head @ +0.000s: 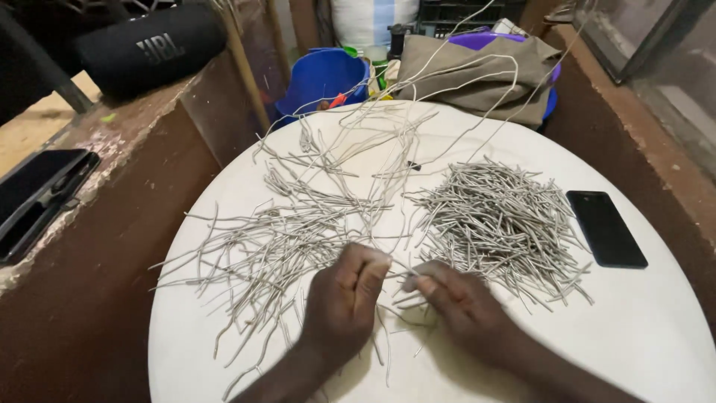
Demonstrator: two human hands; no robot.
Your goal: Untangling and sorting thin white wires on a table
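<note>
Thin grey wire piece [397, 273] pinched between both hands, low centre of round white table [656, 336]. Messy spread of long bent wires [276, 246] just left, crowding left hand. Tidy heap of short cut wires [500, 216] just right, touching right-hand fingertips. Black phone [605, 227] further right, well apart. Blue bucket [324, 75] and khaki cloth [477, 71] past far edge. Left hand [344, 298] curled into loose fist, fingers closed on wire. Right hand [459, 302] flatter, thumb and fingers nipping other end.

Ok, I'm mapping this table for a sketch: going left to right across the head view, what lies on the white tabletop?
Loose pile of long wires → left hand → right hand → heap of short cut wires → black phone.
</note>
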